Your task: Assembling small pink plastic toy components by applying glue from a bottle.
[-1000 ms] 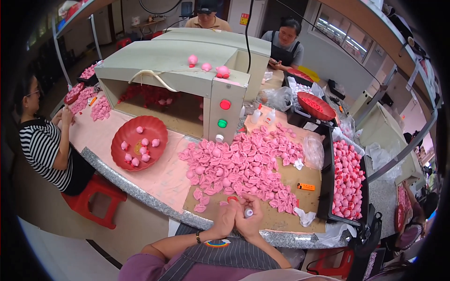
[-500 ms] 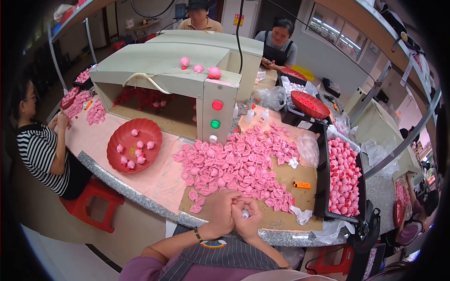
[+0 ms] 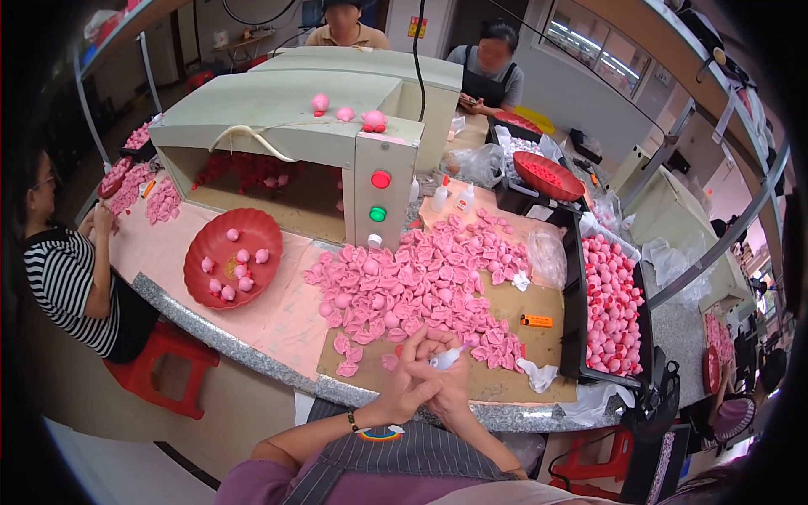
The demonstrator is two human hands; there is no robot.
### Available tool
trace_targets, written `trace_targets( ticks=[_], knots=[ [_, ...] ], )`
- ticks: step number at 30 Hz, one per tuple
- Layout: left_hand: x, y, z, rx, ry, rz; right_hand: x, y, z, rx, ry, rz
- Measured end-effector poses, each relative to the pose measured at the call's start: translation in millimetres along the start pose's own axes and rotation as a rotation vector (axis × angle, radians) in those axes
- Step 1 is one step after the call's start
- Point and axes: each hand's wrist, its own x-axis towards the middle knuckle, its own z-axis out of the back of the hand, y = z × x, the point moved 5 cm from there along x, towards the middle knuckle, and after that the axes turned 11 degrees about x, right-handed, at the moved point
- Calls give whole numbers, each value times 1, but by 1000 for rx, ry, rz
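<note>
My left hand (image 3: 402, 393) and my right hand (image 3: 452, 389) meet above the front edge of the workbench. My right hand's fingers are wrapped round a small white squeeze bottle (image 3: 444, 359), its purplish tip pointing up and right. The curled fingers of my left hand press close beside the bottle; what they pinch, if anything, is hidden. Just beyond lies a wide heap of pink soft moulded pieces (image 3: 421, 290), some like open shells, others round. A few loose pieces (image 3: 348, 360) lie left of my hands.
A red scalloped bowl (image 3: 263, 234) holds several pink figures. A black crate (image 3: 572, 341) of pink-and-red balls stands right, near an orange tool (image 3: 536, 321) and crumpled white tissue (image 3: 537, 375). Behind is a grey machine (image 3: 278, 105) with buttons. Co-workers sit left and at the back.
Both hands have risen slightly and turned, and the white bottle now shows tilted between them, tip up and right. The whole view has shifted a little.
</note>
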Motion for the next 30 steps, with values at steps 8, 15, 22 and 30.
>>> trace_targets(
  ticks=[8,15,22,30],
  knots=[
    [3,12,3,-201,-238,170,11,-8,11,-295,70,406],
    [7,24,22,-246,-283,257,-8,-3,-11,-255,91,172],
    [6,21,21,324,-264,-8,2,4,-12,-336,7,261],
    [-2,29,-4,-370,-253,196,22,19,8,-423,-111,466]
  ],
)
